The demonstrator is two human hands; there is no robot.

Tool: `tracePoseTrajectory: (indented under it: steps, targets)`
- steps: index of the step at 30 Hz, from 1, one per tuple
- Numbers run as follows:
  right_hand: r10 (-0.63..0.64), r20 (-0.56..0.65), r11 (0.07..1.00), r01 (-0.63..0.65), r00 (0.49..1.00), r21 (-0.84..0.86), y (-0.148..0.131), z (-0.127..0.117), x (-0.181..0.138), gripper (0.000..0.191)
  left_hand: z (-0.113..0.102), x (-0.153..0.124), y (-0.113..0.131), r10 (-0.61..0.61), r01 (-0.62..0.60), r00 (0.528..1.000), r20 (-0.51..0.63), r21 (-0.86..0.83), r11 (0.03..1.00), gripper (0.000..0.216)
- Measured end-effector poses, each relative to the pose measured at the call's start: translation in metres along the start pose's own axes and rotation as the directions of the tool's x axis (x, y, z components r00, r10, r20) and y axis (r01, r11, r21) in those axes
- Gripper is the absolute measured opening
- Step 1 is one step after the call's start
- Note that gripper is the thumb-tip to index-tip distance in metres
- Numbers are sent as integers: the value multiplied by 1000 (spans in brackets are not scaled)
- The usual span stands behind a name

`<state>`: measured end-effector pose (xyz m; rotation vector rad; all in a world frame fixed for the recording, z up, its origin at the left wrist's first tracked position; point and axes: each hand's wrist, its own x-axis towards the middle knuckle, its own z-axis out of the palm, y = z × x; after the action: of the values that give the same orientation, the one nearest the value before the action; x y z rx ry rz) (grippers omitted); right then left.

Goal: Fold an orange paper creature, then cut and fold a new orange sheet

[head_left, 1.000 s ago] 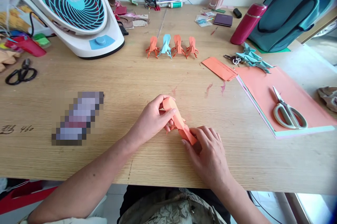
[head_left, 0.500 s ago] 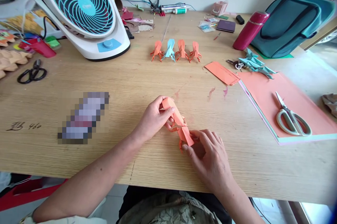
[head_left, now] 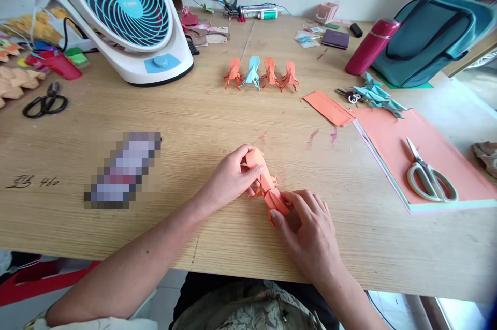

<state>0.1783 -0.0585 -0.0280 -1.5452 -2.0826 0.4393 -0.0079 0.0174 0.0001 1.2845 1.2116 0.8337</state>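
Note:
Between my hands is a folded orange paper figure (head_left: 264, 174), low over the wooden table. My left hand (head_left: 235, 175) pinches its blocky upper end between thumb and fingers. My right hand (head_left: 308, 229) grips the lower end, thumb in front and fingertips behind. Thin folded strips stick out near the figure's middle, partly hidden by my fingers. Farther back stands a row of small folded paper figures: an orange one (head_left: 233, 72), a light blue one (head_left: 252, 72), and more orange ones (head_left: 270, 71) to the right.
Scissors (head_left: 429, 177) lie on orange paper sheets (head_left: 462, 164) at right, near folded orange paper (head_left: 328, 107), keys (head_left: 352, 96) and teal folded paper (head_left: 378, 93). A red bottle (head_left: 370, 48) leans by a teal bag (head_left: 430, 40). A fan (head_left: 132, 14), black scissors (head_left: 46, 102) and a blurred-out object (head_left: 124, 169) are left.
My left hand has moved slightly right and down with the upper end. The figure's two parts now meet closely, and the lower part looks narrower between my right fingers.

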Motion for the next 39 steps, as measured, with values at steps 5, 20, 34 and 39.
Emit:
tracePoseTrajectory:
  steps: [5,20,34,39]
  targets:
    - [-18,-16,1000,18,1000,-5,1,1,0,20,-3,0,0,-32,36,998,61,-68,997,25]
    - [-139,-55,989,142,989,40,4,-3,0,19,-15,-2,-2,-62,123,949,308,-182,976,29]
    - [-165,-40,984,168,985,63,4,-3,-1,22,-11,-1,-3,17,55,925,381,-176,983,32]
    - [-127,-76,988,133,989,76,5,-1,-2,27,-11,-1,-5,8,43,949,316,-155,987,36]
